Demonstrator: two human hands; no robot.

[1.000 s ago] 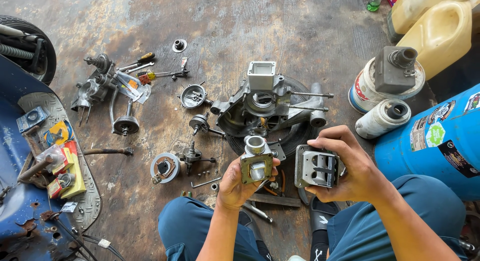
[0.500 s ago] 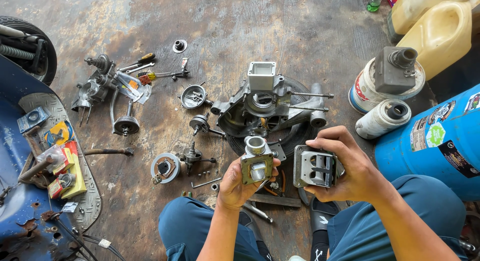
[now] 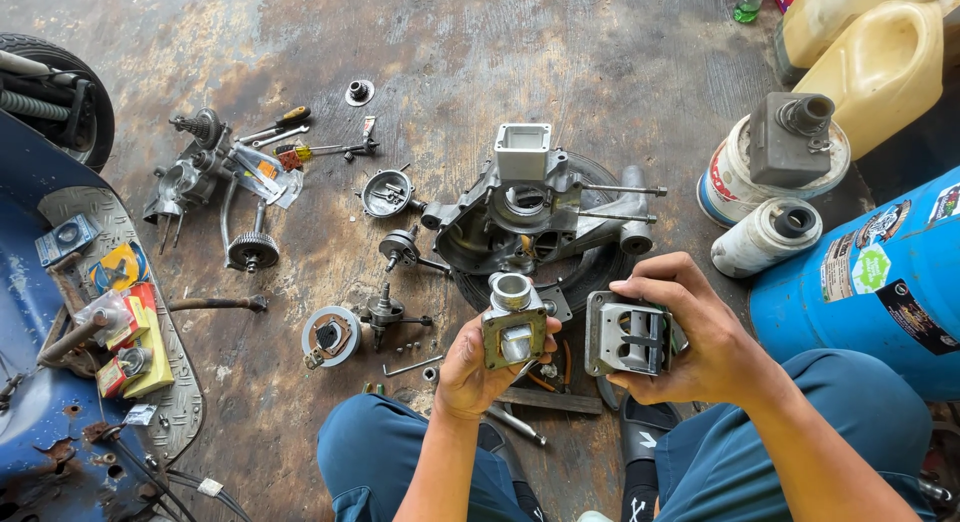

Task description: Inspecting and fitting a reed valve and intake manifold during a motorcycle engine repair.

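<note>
Head view, lower centre of frame: the left hand (image 3: 478, 367) holds a small intake piece with a round metal neck (image 3: 513, 317), fingers curled closed around its lower body from below and the thumb pressed on its right edge, flat gasket face turned up toward the camera. Just right of it, the right hand (image 3: 700, 342) holds a grey rectangular reed block (image 3: 628, 334), fingers wrapped over its top edge and right side, thumb underneath, windowed face toward the camera. The two parts sit side by side, near but not touching. Judgement: if the faces are to be mated, keep both square, check the sealing surfaces for grit, and line up the corner holes before pressing; a tilted approach could pinch the reeds. Behind the hands, mid-frame, the engine crankcase (image 3: 530, 217) lies on the stained concrete floor (image 3: 600, 62), a crankshaft (image 3: 385, 310) to its lower left, screwdrivers (image 3: 290, 142) upper left, a blue drum (image 3: 870, 282) at the right edge.
</note>
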